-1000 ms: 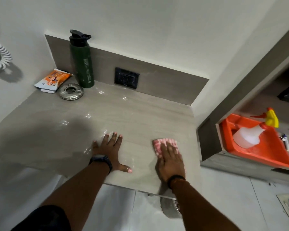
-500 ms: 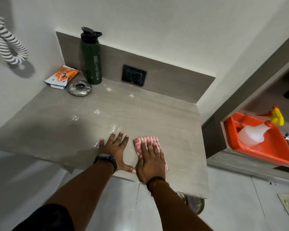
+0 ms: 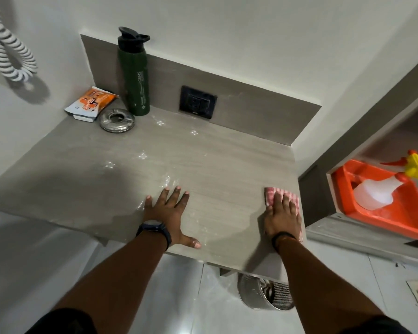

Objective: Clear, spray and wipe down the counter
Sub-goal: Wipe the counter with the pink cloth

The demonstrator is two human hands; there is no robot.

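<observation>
The grey wood-grain counter [image 3: 227, 165] carries small wet spray spots across its middle. My right hand [image 3: 282, 214] presses flat on a pink and white checked cloth [image 3: 270, 195] near the counter's right front corner. My left hand [image 3: 169, 213] lies flat on the counter near the front edge, fingers spread, holding nothing. A spray bottle [image 3: 381, 189] with a yellow and red trigger lies in an orange tray [image 3: 396, 220] on the lower shelf at the right.
At the back left stand a dark green water bottle [image 3: 134, 75], a round metal ashtray [image 3: 117, 120] and an orange packet [image 3: 91, 103]. A black wall socket [image 3: 198, 105] sits in the backsplash. A metal mesh bin [image 3: 266, 295] stands on the floor under the counter.
My right hand slid the cloth left toward my left hand, then back right to the counter's right edge. My left hand stayed planted.
</observation>
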